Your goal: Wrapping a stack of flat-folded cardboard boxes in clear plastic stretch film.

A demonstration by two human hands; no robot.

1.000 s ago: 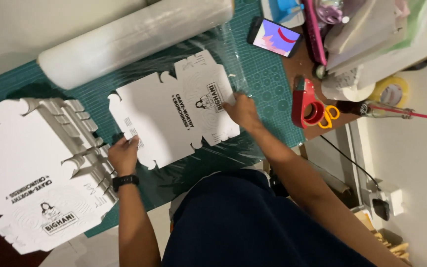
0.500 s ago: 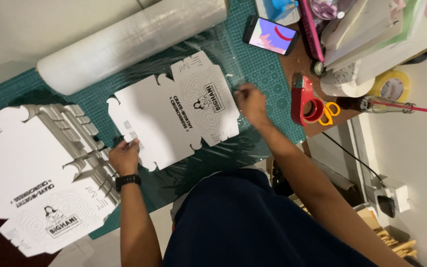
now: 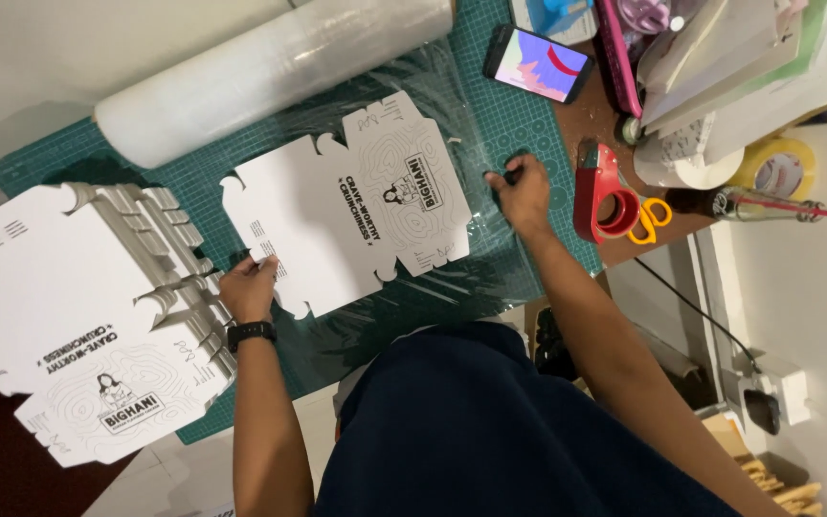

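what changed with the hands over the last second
The right hand slid off the flat white box blank and out onto the clear film on the green mat. The left hand stayed on the blank's near edge; the blank, the film roll and the stack stayed put.

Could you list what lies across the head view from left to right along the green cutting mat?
Stack of flat white boxes → left hand → flat white box blank → right hand → red tape dispenser → yellow tape roll.

Bare mat [image 3: 519, 258] lies between flat carton [image 3: 351, 206] and tape dispenser [image 3: 605, 191].
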